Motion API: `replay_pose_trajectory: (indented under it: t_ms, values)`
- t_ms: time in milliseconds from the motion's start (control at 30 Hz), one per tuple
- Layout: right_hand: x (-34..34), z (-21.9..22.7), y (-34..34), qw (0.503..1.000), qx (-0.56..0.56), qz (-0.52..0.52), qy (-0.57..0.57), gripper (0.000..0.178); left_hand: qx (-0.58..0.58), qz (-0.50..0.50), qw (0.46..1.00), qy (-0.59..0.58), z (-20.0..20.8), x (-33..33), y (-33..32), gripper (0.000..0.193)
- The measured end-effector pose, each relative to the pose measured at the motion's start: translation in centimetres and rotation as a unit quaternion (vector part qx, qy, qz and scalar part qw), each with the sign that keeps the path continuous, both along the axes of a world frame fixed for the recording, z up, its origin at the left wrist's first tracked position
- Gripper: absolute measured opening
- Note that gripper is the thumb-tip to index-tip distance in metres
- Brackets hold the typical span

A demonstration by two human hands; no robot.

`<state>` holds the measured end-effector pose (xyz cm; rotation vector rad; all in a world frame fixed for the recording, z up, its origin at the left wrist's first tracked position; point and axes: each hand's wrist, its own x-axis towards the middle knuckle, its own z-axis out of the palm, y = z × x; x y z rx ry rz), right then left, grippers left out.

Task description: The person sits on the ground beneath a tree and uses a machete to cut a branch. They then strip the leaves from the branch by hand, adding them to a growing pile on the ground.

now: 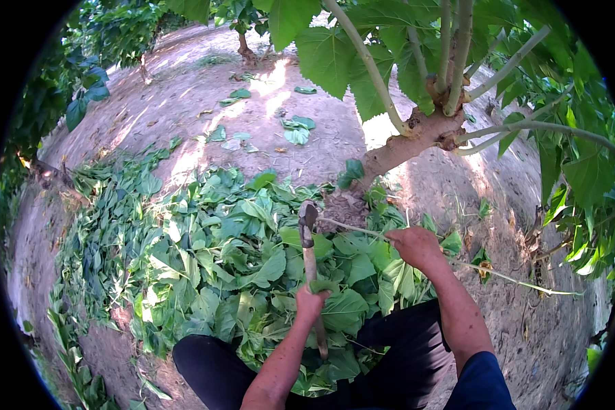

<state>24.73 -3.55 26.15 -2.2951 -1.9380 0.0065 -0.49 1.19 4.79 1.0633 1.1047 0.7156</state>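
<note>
My left hand (312,302) is closed round the wooden handle of a short tool (309,263). Its dark metal head points up and away; seen nearly end-on, it could be a sickle or a small hatchet. A green leaf (323,286) lies against the top of that hand. To the right, my right hand (415,246) grips a thin, pale, bare branch (506,276). One end of the branch reaches left toward the tool's head, and the other sticks out to the right. Beneath both hands spreads a heap of cut green leaves (212,266).
A tree trunk (396,154) leans up to the right just beyond the hands, with several leafy shoots (451,61) overhead. Other small trees (244,48) stand farther off. Bare soil (266,147) with scattered leaves surrounds the heap. My dark-trousered knees (205,369) are close below.
</note>
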Motion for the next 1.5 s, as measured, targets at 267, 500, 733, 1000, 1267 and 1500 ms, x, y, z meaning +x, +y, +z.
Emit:
replay_pose_trajectory:
  t_ms: [267,500,733,1000,1267,1500]
  values:
    - [0.1,0.2,-0.1,0.999,-0.029,-0.026,-0.011,0.022,-0.008,0.067,0.998,-0.020,0.7,0.5,-0.9,0.015]
    - [1.1,0.5,-0.5,0.998,-0.049,-0.036,-0.022,0.022,0.023,0.045,0.999,0.008,1.2,0.4,-0.2,0.019]
    - [0.3,1.1,-0.1,0.998,-0.042,-0.047,0.002,0.022,0.035,0.060,0.998,0.001,-2.4,0.6,-0.4,0.015]
    - [1.0,0.6,-0.6,0.998,-0.042,-0.041,-0.038,0.021,0.084,0.083,0.993,-0.001,4.8,1.6,1.4,0.016]
    - [-0.2,1.0,0.3,0.999,-0.038,-0.024,-0.021,0.021,0.099,0.018,0.981,0.168,-1.3,0.4,2.4,0.027]
    - [0.6,0.5,-0.4,0.999,-0.034,-0.038,-0.005,0.021,0.026,0.035,0.991,0.126,-1.0,2.1,0.0,0.026]
